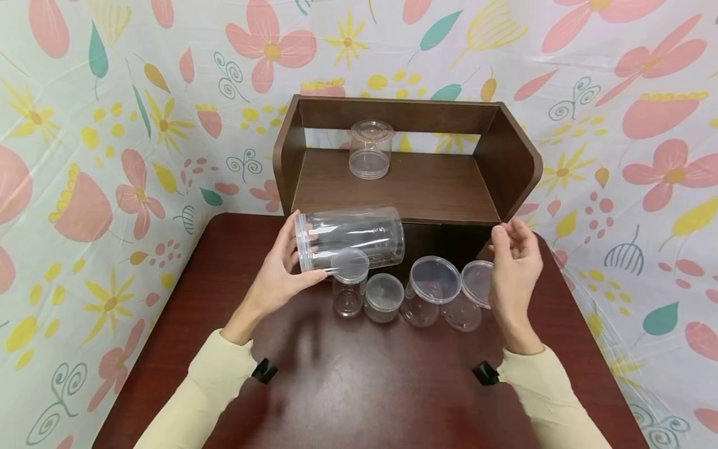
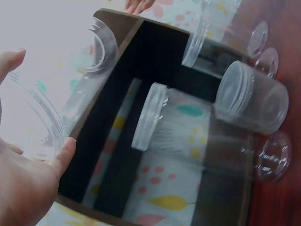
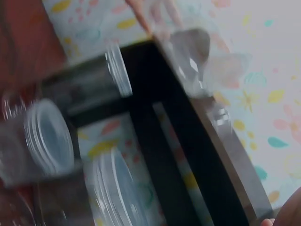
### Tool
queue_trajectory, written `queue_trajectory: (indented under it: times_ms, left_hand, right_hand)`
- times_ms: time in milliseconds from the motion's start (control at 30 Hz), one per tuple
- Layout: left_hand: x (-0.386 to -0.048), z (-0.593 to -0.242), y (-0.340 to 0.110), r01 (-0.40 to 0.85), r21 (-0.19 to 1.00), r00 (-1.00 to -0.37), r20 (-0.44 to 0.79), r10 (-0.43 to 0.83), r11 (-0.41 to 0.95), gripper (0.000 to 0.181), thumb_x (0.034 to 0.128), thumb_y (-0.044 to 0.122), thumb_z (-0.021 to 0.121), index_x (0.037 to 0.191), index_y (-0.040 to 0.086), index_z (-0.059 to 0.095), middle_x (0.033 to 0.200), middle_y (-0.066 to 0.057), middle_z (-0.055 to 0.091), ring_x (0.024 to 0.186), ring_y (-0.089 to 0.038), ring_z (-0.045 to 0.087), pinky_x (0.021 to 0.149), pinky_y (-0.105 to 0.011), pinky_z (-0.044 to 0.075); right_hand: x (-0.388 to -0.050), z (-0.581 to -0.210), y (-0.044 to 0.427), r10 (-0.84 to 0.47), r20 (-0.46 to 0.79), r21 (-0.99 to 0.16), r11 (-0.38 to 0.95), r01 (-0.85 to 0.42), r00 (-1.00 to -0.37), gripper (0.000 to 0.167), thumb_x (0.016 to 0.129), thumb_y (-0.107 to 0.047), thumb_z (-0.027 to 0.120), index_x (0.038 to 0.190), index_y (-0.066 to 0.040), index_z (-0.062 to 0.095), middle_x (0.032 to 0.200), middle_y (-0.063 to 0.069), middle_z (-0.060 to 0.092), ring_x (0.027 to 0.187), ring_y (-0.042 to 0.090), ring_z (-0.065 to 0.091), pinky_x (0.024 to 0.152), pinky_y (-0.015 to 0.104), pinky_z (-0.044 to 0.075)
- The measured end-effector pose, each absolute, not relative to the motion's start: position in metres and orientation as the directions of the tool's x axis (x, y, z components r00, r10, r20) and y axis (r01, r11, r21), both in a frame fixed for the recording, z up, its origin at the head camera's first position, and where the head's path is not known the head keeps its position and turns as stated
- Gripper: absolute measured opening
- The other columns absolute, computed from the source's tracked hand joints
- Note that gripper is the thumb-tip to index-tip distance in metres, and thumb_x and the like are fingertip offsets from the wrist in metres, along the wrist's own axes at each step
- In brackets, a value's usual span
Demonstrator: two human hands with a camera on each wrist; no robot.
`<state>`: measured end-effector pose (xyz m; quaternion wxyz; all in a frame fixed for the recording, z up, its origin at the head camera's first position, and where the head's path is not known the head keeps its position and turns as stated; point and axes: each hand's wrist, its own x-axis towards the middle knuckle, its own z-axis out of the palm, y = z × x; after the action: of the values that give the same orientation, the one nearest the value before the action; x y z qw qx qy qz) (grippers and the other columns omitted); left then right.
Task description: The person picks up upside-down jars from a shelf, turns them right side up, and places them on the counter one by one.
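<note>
My left hand (image 1: 273,268) grips a large clear plastic jar (image 1: 373,240) by its ridged lid end, thumb below and fingers behind. The jar lies sideways in the air, before the shelf's front edge, with its base pointing right. In the left wrist view the lid (image 2: 44,113) shows between thumb and fingers. My right hand (image 1: 516,268) is raised by the shelf's right front corner, fingers loosely bent, holding nothing. Only a bit of that hand (image 3: 289,212) enters the right wrist view. Another clear lidded jar (image 1: 370,153) stands on the shelf board.
A dark brown shelf unit (image 1: 392,193) stands at the back of the reddish-brown table (image 1: 359,386). In front of it is a row of clear lidded jars, among them a short one (image 1: 384,298) and a wide-lidded one (image 1: 435,280). Flowered cloth (image 1: 112,187) hangs around.
</note>
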<state>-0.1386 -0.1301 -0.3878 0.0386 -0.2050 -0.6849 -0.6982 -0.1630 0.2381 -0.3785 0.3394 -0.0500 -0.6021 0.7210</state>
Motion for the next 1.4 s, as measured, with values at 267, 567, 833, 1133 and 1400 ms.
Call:
queue_trajectory:
  times_ms: [267, 567, 833, 1133, 1400]
  left_hand:
    - [-0.135, -0.367, -0.155, 0.352, 0.931, -0.923, 0.327, 0.203, 0.099, 0.112, 0.0814, -0.009, 0.078, 0.167, 0.011, 0.009, 0.16, -0.015, 0.033, 0.141, -0.026, 0.041, 0.111, -0.022, 0.04]
    - [-0.129, -0.344, -0.177, 0.338, 0.916, -0.936, 0.302, 0.182, 0.215, 0.108, 0.0853, -0.004, 0.079, 0.167, 0.016, 0.011, 0.156, -0.012, 0.033, 0.137, -0.022, 0.04, 0.107, -0.017, 0.04]
    - [-0.124, -0.327, -0.19, 0.306, 0.908, -0.949, 0.266, 0.171, 0.287, 0.107, 0.0876, 0.004, 0.08, 0.167, 0.019, 0.01, 0.152, -0.014, 0.033, 0.135, -0.024, 0.043, 0.104, -0.014, 0.042]
    - [-0.118, -0.311, -0.205, 0.237, 0.884, -0.97, 0.198, 0.138, 0.402, 0.104, 0.0908, 0.016, 0.08, 0.168, 0.023, 0.01, 0.157, -0.014, 0.028, 0.132, -0.033, 0.051, 0.092, -0.01, 0.047]
    - [-0.111, -0.302, -0.209, 0.155, 0.85, -0.987, 0.108, 0.122, 0.503, 0.107, 0.0886, 0.027, 0.083, 0.167, 0.03, 0.01, 0.16, -0.015, 0.025, 0.135, -0.036, 0.049, 0.093, -0.015, 0.047]
  right_hand:
    - [-0.191, -0.379, 0.267, 0.576, 0.366, -0.93, 0.206, -0.303, -0.731, 0.049, 0.097, -0.016, 0.071, 0.137, 0.007, 0.056, 0.113, 0.003, 0.058, 0.098, 0.008, 0.056, 0.087, 0.021, 0.044]
    - [-0.205, -0.373, 0.268, 0.503, 0.437, -0.89, 0.364, -0.276, -0.746, 0.031, 0.097, -0.016, 0.07, 0.118, 0.007, 0.069, 0.095, -0.006, 0.06, 0.084, 0.004, 0.058, 0.077, 0.016, 0.046]
    - [-0.22, -0.386, 0.279, 0.496, 0.458, -0.865, 0.441, -0.241, -0.738, 0.031, 0.096, -0.023, 0.072, 0.109, 0.005, 0.071, 0.09, -0.009, 0.059, 0.078, 0.002, 0.059, 0.07, 0.013, 0.047]
    - [-0.223, -0.388, 0.28, 0.482, 0.475, -0.846, 0.48, -0.232, -0.736, 0.028, 0.097, -0.024, 0.07, 0.097, 0.005, 0.069, 0.081, -0.011, 0.059, 0.077, 0.005, 0.055, 0.068, 0.015, 0.043]
    - [-0.224, -0.39, 0.279, 0.483, 0.471, -0.846, 0.485, -0.222, -0.738, 0.03, 0.098, -0.023, 0.069, 0.099, 0.007, 0.069, 0.084, -0.007, 0.058, 0.08, 0.004, 0.055, 0.07, 0.015, 0.044]
